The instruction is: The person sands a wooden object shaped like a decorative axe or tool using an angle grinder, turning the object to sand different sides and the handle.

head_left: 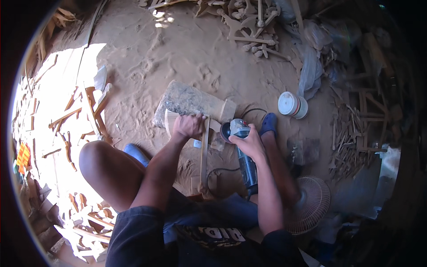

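Observation:
My left hand (188, 125) grips a pale carved wooden piece (205, 151) and holds it against a grey stone block (191, 103) on the sandy floor. The piece's long curved part runs down toward my lap. My right hand (250, 143) is closed around a blue-grey angle grinder (243, 153), whose disc end (227, 131) sits right beside the wood, just right of my left hand. The grinder's black cord (218, 171) loops below it. I sit low with my bare left knee (100, 160) raised and blue sandals on both feet.
Carved wooden parts lie piled at the top (253, 26) and along the left (80, 115). A white lidded tub (292, 104) stands to the right, wood scraps (351, 133) beyond it, plastic sheeting (311, 66) above. A small fan (309, 204) sits by my right leg.

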{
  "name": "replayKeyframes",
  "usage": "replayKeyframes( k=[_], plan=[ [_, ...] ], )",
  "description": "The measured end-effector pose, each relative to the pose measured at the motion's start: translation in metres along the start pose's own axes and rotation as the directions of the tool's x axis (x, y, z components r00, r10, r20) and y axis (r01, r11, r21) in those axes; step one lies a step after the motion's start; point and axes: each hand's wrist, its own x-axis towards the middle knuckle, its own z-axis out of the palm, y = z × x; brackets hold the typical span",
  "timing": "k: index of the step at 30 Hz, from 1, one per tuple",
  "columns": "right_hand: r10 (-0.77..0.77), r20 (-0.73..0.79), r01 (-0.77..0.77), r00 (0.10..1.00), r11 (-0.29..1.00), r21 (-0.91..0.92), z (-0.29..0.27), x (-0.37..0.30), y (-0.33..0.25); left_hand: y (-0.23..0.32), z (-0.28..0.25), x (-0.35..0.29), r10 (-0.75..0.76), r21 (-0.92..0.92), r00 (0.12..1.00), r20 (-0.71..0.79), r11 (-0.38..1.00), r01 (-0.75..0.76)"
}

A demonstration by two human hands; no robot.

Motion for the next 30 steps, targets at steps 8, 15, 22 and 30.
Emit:
replayKeyframes(
  k=[8,15,22,30],
  plan=[
    [0.071,-0.098,-0.061,0.993,0.993,0.103,-0.007,-0.034,0.028,0.008,-0.005,0.003,-0.017,0.008,0.999,0.046,1.0,0.017],
    [-0.099,-0.416,0.117,0.904,0.993,0.018,-0.056,-0.064,0.02,-0.003,-0.034,0.044,-0.104,-0.01,0.976,0.189,0.994,0.108],
    [-0.093,-0.425,0.037,0.9,0.989,-0.14,-0.061,-0.074,0.017,0.036,-0.019,0.016,-0.139,0.015,0.896,0.423,0.989,0.146],
    [-0.121,-0.103,0.089,0.987,0.958,-0.271,0.009,-0.064,0.007,0.024,0.0,0.001,0.02,0.125,0.939,0.343,0.99,-0.067]
  ],
)
